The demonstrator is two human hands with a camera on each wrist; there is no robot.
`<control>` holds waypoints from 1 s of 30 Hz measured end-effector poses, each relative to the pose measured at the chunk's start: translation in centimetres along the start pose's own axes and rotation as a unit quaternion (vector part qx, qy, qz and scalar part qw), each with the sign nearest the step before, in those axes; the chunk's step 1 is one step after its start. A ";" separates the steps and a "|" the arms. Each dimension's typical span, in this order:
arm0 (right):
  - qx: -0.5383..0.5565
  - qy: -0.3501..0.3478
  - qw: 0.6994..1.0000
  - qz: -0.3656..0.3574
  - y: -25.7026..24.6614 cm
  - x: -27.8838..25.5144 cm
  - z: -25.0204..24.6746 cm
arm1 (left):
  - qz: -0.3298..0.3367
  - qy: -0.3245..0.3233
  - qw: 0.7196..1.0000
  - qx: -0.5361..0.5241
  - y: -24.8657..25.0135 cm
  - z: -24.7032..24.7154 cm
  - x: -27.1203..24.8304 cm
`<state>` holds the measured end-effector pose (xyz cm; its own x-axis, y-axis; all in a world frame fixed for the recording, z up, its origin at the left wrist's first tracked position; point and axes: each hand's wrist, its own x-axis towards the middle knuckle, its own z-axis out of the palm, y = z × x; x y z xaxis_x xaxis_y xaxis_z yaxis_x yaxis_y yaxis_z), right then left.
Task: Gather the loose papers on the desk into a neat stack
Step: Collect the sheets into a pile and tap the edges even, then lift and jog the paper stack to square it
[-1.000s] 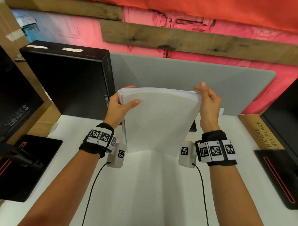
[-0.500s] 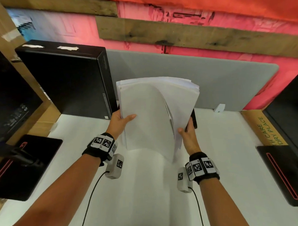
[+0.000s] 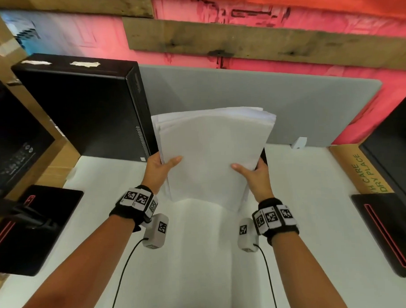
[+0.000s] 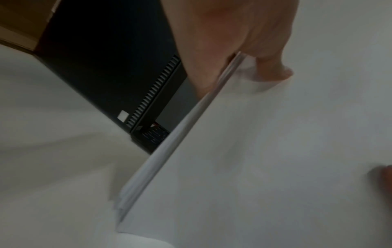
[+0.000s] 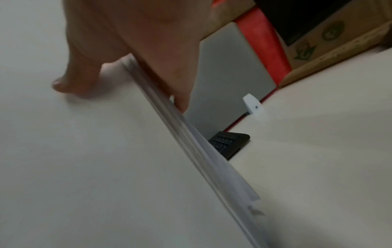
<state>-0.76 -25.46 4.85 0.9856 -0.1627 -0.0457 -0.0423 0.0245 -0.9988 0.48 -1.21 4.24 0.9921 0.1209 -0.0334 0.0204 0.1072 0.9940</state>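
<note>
A stack of white papers (image 3: pixel 211 153) stands upright on its bottom edge on the white desk (image 3: pixel 201 257), in the middle of the head view. My left hand (image 3: pixel 162 165) grips the stack's left edge, thumb on the front sheet, fingers behind. My right hand (image 3: pixel 253 170) grips the right edge the same way. The left wrist view shows the stack (image 4: pixel 254 151) edge-on under my left hand (image 4: pixel 244 55), its sheets slightly uneven at the lower corner. The right wrist view shows the stack (image 5: pixel 106 151) under my right hand (image 5: pixel 131 62), with one sheet corner sticking out.
A black computer case (image 3: pixel 85 107) stands at the back left. A grey divider panel (image 3: pixel 264 105) runs behind the papers. A black keyboard (image 5: pixel 229 142) lies behind the stack. Black devices (image 3: pixel 389 235) and a cardboard box (image 3: pixel 361 169) sit right; another black device (image 3: pixel 27 229) left.
My right hand came down from the stack's top corner to its lower right edge. A sheet that bowed out half a second ago now lies flat against the stack. My left hand slid lower.
</note>
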 end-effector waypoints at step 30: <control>-0.684 -0.195 0.665 -0.228 -15.8 -0.1 9.8 | 0.110 -0.011 0.994 -0.020 5.3 0.0 -0.7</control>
<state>1.45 -16.16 20.80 0.9034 0.4286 0.0090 0.4286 -0.9035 0.0002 -0.12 -0.69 9.53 0.9744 0.1248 0.1868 -0.2018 0.1202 0.9720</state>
